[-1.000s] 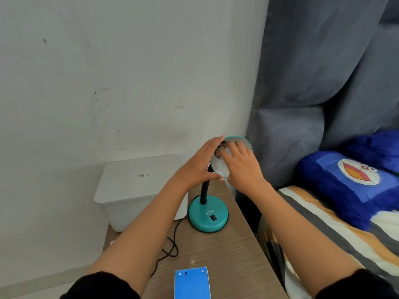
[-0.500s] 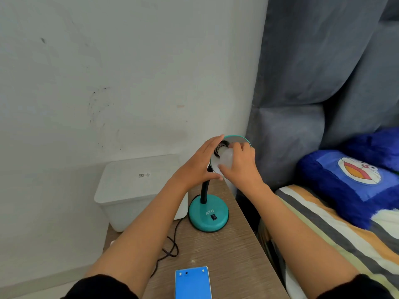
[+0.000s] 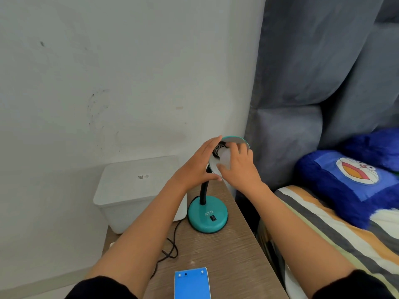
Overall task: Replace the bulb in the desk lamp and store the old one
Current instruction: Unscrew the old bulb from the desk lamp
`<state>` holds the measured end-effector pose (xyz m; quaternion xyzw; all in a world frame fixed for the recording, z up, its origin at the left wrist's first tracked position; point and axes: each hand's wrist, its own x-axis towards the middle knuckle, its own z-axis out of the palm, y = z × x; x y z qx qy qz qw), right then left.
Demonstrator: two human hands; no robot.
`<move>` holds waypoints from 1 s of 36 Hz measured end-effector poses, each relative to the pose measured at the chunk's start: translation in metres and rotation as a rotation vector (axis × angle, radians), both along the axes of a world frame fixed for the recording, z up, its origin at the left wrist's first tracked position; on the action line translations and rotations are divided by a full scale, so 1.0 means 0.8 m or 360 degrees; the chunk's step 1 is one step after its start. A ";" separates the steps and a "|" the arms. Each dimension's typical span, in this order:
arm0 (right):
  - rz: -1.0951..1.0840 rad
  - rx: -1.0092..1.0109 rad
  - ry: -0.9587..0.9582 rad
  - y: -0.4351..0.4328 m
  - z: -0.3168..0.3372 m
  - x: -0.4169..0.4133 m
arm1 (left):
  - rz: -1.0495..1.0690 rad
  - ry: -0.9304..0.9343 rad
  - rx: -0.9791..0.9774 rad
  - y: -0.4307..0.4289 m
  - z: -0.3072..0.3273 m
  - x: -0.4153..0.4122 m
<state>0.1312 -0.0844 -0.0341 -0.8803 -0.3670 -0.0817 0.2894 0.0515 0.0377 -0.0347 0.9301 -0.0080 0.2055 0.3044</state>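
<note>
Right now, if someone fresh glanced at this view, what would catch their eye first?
Probably the two hands meeting at the teal desk lamp at the back of the wooden bedside table: the left hand steadies the shade while the right hand grips the white bulb. Next, the bright blue cartoon pillow on the striped bed at right, and the blue box at the table's near edge.

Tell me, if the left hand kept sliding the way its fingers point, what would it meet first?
The left hand cups the lamp shade, fingers pointing up and right along its back. Going on, it would probably pass the shade's rim and meet the grey headboard first, or the wall. Depth is hard to judge here.
</note>
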 end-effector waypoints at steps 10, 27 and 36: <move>-0.0051 0.0071 0.0273 0.005 0.013 0.003 | -0.0002 0.0002 0.0083 0.001 -0.001 0.004; 0.0116 -0.0095 -0.0119 -0.030 0.019 0.004 | 0.0065 0.0050 0.0069 -0.002 0.001 -0.003; 0.0059 0.0336 0.0183 -0.068 0.003 -0.037 | 0.0346 -0.0032 -0.0424 -0.034 -0.025 -0.088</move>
